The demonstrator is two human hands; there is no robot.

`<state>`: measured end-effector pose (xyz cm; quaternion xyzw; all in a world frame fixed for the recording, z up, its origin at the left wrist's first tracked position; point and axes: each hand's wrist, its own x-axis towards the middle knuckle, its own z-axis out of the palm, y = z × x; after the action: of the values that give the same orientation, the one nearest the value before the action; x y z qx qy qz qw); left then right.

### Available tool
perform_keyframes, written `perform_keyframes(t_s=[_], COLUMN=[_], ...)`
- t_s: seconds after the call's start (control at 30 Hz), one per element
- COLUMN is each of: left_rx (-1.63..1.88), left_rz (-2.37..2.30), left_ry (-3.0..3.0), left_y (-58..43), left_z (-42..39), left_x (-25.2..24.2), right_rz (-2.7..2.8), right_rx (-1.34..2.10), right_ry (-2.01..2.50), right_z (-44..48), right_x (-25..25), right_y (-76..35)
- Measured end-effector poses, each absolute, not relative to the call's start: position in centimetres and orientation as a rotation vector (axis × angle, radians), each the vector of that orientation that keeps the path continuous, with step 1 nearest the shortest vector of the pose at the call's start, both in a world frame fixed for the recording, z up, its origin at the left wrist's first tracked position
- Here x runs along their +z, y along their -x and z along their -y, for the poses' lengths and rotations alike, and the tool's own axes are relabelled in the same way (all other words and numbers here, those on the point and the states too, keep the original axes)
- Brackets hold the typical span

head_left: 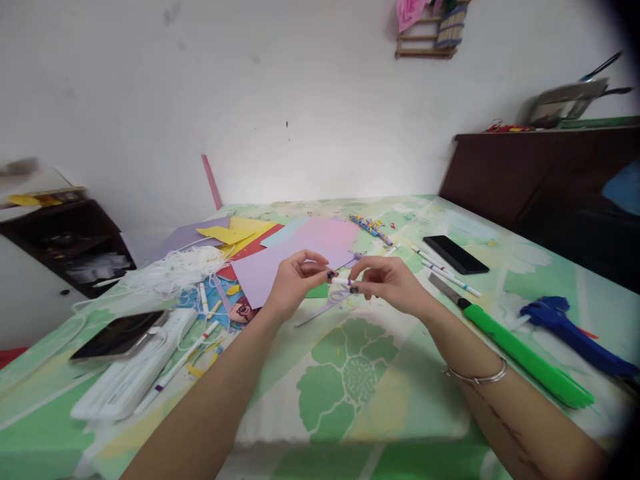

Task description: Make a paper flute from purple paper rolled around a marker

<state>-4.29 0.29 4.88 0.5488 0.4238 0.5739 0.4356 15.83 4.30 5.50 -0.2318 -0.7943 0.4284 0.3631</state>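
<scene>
My left hand (295,283) and my right hand (387,281) meet over the middle of the table, thumbs and fingertips pinched on the two ends of a short white stick (341,281). A purple band shows on the stick near my right fingertips; its ends are hidden, so I cannot tell if it is a marker pen. Just below lies a narrow lilac paper strip (320,312), with pale curled loops beside it. Behind my left hand a lilac sheet (260,267) rests on the table, and a bit of green paper (317,291) shows between my hands.
To the left are tangled white string (185,270), a phone (117,333) and a white power strip (135,370). On the right lie white markers (453,277), a black phone (455,255), a green-handled knife (525,353) and a blue glue gun (575,333). Beaded sticks (370,228) lie further back.
</scene>
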Motion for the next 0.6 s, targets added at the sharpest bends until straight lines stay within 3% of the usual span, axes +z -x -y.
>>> perform_keyframes(t_s=[0.27,0.6], left_rx=[1.177,1.239], left_rz=[-1.17,-1.177], left_ry=[-1.605,-1.603], left_y=[3.75,3.44], left_z=[0.39,0.27], left_x=[4.9,4.55], right_rz=[2.308,2.326], right_rx=[0.581,0.166], right_ry=[0.731,0.749], right_z=[-4.18,-4.25], right_x=[4.83,4.72], right_y=[-15.72,-15.79])
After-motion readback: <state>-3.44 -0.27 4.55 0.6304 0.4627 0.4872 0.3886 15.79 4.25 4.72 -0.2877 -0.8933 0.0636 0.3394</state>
